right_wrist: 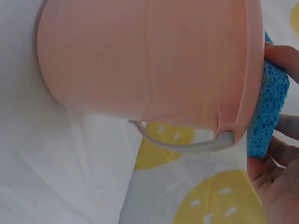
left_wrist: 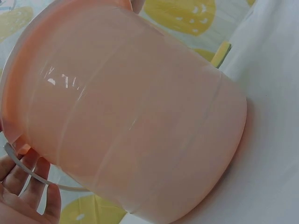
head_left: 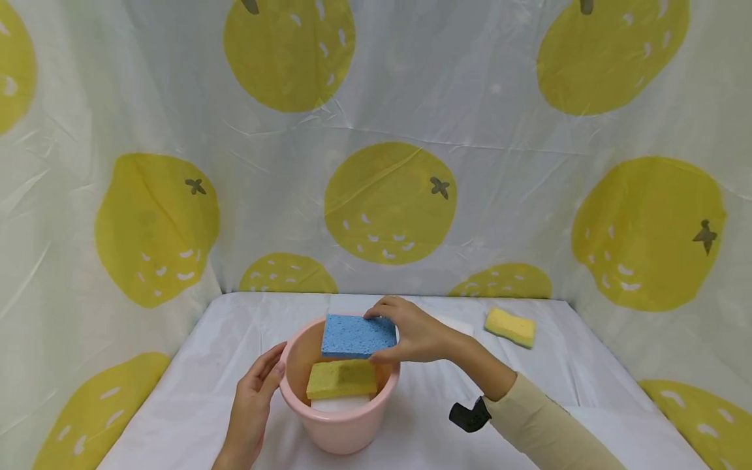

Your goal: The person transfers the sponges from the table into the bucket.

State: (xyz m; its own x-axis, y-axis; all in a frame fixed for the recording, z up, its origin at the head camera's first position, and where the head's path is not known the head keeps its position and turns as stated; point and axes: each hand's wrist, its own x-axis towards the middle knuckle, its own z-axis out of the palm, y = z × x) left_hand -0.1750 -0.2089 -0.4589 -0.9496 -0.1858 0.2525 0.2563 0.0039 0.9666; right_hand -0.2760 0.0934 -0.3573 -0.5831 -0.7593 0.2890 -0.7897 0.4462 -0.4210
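A pink bucket (head_left: 343, 434) stands upright on the white-covered table. My left hand (head_left: 254, 398) holds its rim at the left side, with the thumb at the edge; in the left wrist view its fingers (left_wrist: 35, 179) lie by the rim and the grey handle (left_wrist: 46, 182). Over the bucket's mouth, my right hand (head_left: 411, 333) pinches a blue sponge (head_left: 357, 336) by its right end between thumb and fingers. The blue sponge (right_wrist: 267, 109) sits right at the rim in the right wrist view. Inside the bucket, a yellow sponge (head_left: 341, 380) lies on a white block (head_left: 341, 403).
Another yellow sponge (head_left: 510, 327) lies on the table (head_left: 435, 398) to the back right. A flat white item (head_left: 457, 325) shows partly behind the right forearm. Curtains (head_left: 505, 196) with yellow fruit prints enclose the back and sides. A black piece (head_left: 470, 416) hangs at the right wrist.
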